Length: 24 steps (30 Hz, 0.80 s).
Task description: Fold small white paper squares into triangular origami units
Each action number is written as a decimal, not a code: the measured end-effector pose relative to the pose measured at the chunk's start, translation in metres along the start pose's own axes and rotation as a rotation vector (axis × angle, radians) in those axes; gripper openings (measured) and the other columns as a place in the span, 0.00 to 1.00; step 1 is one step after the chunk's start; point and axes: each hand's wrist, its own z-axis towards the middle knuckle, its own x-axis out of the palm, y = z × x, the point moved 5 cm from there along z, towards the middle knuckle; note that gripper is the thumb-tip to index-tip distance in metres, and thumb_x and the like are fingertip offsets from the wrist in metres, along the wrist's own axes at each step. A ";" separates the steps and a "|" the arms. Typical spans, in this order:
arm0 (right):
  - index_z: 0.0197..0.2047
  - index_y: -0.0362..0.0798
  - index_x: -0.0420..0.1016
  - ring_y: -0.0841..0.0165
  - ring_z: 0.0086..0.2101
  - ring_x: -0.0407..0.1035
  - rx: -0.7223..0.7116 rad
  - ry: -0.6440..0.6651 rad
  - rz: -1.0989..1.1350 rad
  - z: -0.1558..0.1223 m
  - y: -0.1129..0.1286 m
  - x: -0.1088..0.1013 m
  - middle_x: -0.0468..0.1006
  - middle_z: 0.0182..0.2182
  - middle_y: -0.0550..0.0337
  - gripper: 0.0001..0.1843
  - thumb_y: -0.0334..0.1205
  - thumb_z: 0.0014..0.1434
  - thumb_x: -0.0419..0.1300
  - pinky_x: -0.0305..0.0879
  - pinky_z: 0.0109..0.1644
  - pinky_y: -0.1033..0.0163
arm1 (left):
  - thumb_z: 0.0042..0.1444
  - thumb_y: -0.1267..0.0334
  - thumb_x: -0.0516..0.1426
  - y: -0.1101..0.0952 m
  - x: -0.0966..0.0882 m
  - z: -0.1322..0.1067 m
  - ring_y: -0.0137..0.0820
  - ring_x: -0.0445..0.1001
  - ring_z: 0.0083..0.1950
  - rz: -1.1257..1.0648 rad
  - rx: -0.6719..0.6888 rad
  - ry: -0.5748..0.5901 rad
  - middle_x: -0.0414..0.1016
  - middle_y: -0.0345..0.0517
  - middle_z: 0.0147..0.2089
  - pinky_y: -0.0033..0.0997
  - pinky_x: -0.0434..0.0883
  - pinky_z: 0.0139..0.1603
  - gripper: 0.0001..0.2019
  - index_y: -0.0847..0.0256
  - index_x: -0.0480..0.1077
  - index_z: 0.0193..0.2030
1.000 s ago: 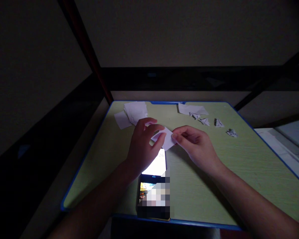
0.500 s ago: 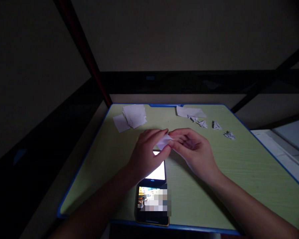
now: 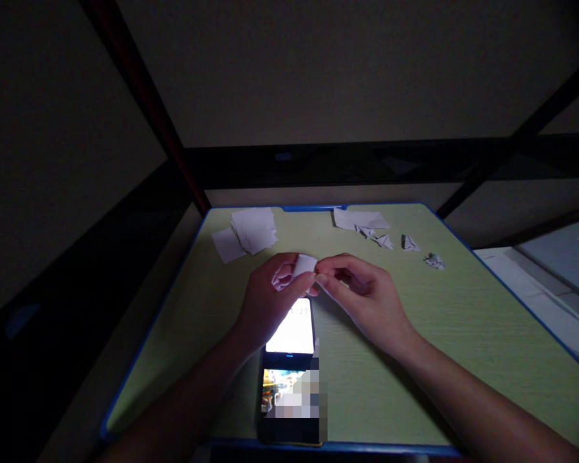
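Observation:
A small folded piece of white paper (image 3: 304, 264) is held up between my two hands, over the middle of the table. My left hand (image 3: 273, 292) pinches it from the left, thumb in front and fingers curled behind. The thumb and forefinger of my right hand (image 3: 361, 289) close on its right edge, close to the left thumb. Part of the paper is hidden by the fingers. Just below the hands lies a phone (image 3: 292, 331) with a bright white screen, partly covered by my left hand.
A second phone (image 3: 282, 392) showing a picture lies at the table's (image 3: 463, 360) near edge. A stack of white paper squares (image 3: 255, 230) is at the back left. Back right are a paper sheet (image 3: 364, 219) and several small folded paper pieces (image 3: 409, 243).
The paper is turned in my fingers and its upper edge now shows above the left thumb. My left fingers have curled behind it. The whole view has shifted slightly.

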 end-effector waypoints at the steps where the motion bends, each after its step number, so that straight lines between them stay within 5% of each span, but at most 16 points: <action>1: 0.35 0.46 0.76 0.69 0.30 0.69 0.010 0.005 0.013 0.000 -0.001 0.001 0.75 0.30 0.57 0.07 0.40 0.53 0.63 0.66 0.34 0.60 | 0.50 0.68 0.59 0.000 0.001 0.000 0.29 0.77 0.32 0.001 0.001 0.003 0.78 0.44 0.33 0.27 0.77 0.30 0.07 0.61 0.70 0.37; 9: 0.32 0.48 0.77 0.70 0.27 0.69 0.100 0.006 0.151 0.001 -0.002 0.001 0.77 0.26 0.60 0.05 0.40 0.51 0.64 0.66 0.30 0.63 | 0.47 0.68 0.61 -0.003 0.004 -0.003 0.30 0.78 0.31 0.032 -0.003 0.037 0.79 0.43 0.34 0.29 0.78 0.33 0.11 0.60 0.68 0.39; 15: 0.30 0.49 0.79 0.70 0.27 0.68 0.032 -0.047 0.034 0.001 -0.001 -0.003 0.76 0.26 0.60 0.04 0.39 0.52 0.64 0.63 0.31 0.63 | 0.46 0.67 0.63 -0.003 0.005 -0.006 0.32 0.78 0.37 0.191 0.036 0.040 0.79 0.48 0.39 0.32 0.77 0.39 0.15 0.62 0.69 0.42; 24: 0.31 0.49 0.78 0.69 0.30 0.68 -0.043 -0.065 -0.019 0.003 0.002 -0.005 0.76 0.28 0.59 0.03 0.38 0.53 0.63 0.62 0.33 0.61 | 0.55 0.64 0.56 -0.004 0.001 -0.005 0.30 0.77 0.36 0.288 0.070 0.003 0.78 0.43 0.33 0.29 0.74 0.39 0.05 0.61 0.72 0.36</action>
